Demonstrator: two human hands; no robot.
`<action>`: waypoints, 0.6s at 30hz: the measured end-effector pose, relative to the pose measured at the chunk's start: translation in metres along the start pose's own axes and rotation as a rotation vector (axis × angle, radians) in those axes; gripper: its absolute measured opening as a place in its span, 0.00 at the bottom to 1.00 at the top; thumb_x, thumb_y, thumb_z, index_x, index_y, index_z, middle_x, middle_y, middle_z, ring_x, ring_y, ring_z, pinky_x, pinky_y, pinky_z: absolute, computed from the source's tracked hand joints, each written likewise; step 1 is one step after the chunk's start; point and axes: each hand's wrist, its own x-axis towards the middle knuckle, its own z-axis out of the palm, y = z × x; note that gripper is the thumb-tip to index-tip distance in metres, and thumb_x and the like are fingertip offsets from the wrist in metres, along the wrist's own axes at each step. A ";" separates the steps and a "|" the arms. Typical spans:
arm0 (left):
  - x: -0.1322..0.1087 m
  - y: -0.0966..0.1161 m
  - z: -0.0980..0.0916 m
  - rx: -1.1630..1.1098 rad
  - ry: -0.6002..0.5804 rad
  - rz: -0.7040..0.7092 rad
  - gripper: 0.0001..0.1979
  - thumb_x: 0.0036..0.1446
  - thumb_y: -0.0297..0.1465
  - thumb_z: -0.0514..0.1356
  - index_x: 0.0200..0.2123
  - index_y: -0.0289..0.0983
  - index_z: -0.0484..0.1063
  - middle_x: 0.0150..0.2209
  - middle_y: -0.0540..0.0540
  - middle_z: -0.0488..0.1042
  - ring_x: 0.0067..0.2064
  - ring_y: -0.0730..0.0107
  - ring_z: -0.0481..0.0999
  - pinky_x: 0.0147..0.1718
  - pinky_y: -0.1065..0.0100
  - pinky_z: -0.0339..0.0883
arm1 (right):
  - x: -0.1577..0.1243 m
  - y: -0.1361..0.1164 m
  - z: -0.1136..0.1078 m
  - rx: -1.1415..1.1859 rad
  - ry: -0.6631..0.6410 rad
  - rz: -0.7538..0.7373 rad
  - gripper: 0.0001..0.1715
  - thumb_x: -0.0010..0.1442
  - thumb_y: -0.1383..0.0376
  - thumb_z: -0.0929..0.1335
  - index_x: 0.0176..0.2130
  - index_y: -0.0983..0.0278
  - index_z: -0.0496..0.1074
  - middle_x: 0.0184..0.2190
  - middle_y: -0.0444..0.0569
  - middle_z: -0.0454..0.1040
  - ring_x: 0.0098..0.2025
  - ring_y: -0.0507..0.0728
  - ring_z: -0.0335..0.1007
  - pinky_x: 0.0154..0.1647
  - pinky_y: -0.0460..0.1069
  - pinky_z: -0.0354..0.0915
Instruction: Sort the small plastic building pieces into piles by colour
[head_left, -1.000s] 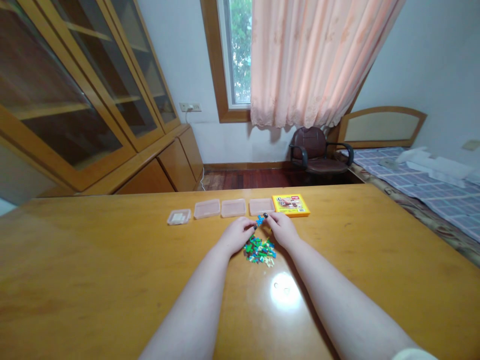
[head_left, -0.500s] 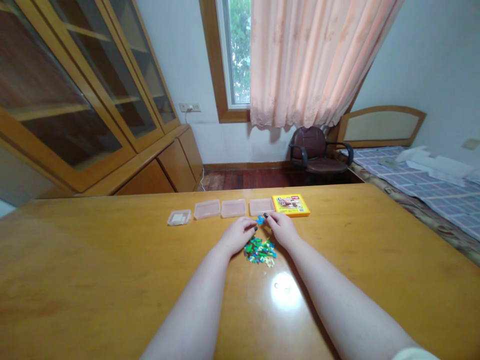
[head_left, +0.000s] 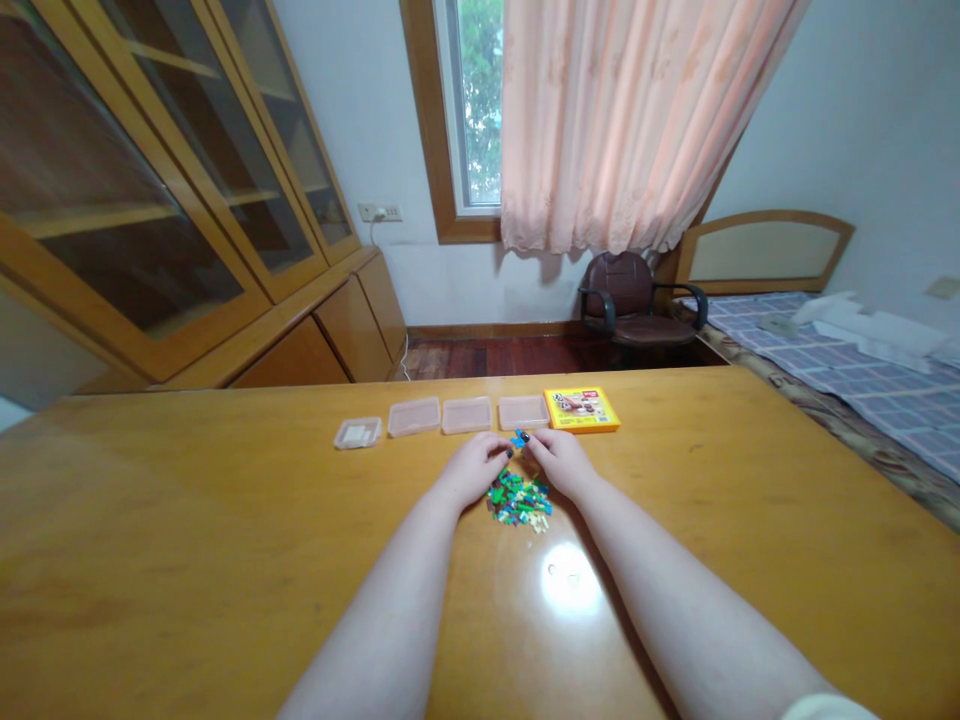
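A small cluster of blue toy bricks (head_left: 517, 438) sits between my two hands, just beyond a mixed pile of loose bricks (head_left: 517, 500) in green, blue, cream and brown. My left hand (head_left: 478, 468) is curled, its fingertips at the left side of the blue bricks and its thumb at the edge of the pile. From the right, my right hand (head_left: 562, 460) pinches at the same blue bricks, its dark-nailed thumb over them. The fingers partly cover the bricks, so their exact shape is hidden.
Three shallow clear plastic trays (head_left: 466, 430) line the far part of the wooden table (head_left: 225, 540). A smaller tray with white pieces (head_left: 358, 447) stands at their left, a yellow box (head_left: 583, 424) at their right. A chair (head_left: 630, 300) stands beyond the table.
My right thumb has shifted slightly left and down, closer to my left hand and over the blue bricks. My left hand has barely moved, and the pile looks the same.
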 end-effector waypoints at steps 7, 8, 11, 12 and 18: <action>-0.002 0.003 -0.002 0.002 -0.059 0.029 0.12 0.54 0.31 0.54 0.39 0.38 0.75 0.39 0.46 0.75 0.41 0.67 0.72 0.44 0.66 0.64 | 0.000 -0.003 -0.002 -0.009 0.031 0.016 0.20 0.60 0.61 0.58 0.22 0.64 0.69 0.20 0.45 0.70 0.25 0.53 0.64 0.27 0.45 0.55; -0.002 0.004 -0.002 0.004 -0.059 0.021 0.12 0.54 0.31 0.54 0.39 0.38 0.75 0.38 0.46 0.75 0.41 0.67 0.72 0.44 0.66 0.64 | 0.000 -0.003 -0.002 -0.004 0.029 0.017 0.20 0.60 0.61 0.58 0.22 0.64 0.68 0.20 0.45 0.70 0.25 0.53 0.64 0.27 0.45 0.55; -0.002 0.004 -0.003 0.005 -0.061 0.005 0.12 0.55 0.32 0.53 0.38 0.37 0.75 0.37 0.46 0.75 0.40 0.67 0.72 0.42 0.66 0.65 | 0.000 -0.003 -0.002 0.010 0.024 0.024 0.21 0.60 0.62 0.58 0.21 0.64 0.68 0.20 0.45 0.70 0.25 0.52 0.64 0.27 0.45 0.55; -0.002 0.005 -0.003 0.007 -0.061 0.002 0.12 0.55 0.32 0.53 0.38 0.37 0.76 0.37 0.46 0.75 0.40 0.66 0.72 0.42 0.66 0.65 | 0.000 -0.003 -0.002 0.013 0.025 0.027 0.21 0.60 0.62 0.58 0.21 0.64 0.68 0.20 0.45 0.70 0.25 0.52 0.65 0.27 0.45 0.55; -0.001 0.005 -0.003 0.022 -0.067 -0.015 0.13 0.55 0.33 0.53 0.36 0.37 0.76 0.36 0.45 0.75 0.39 0.66 0.72 0.40 0.66 0.65 | 0.000 -0.004 -0.003 0.018 0.019 0.034 0.22 0.61 0.60 0.58 0.21 0.65 0.68 0.20 0.45 0.70 0.25 0.53 0.66 0.27 0.45 0.56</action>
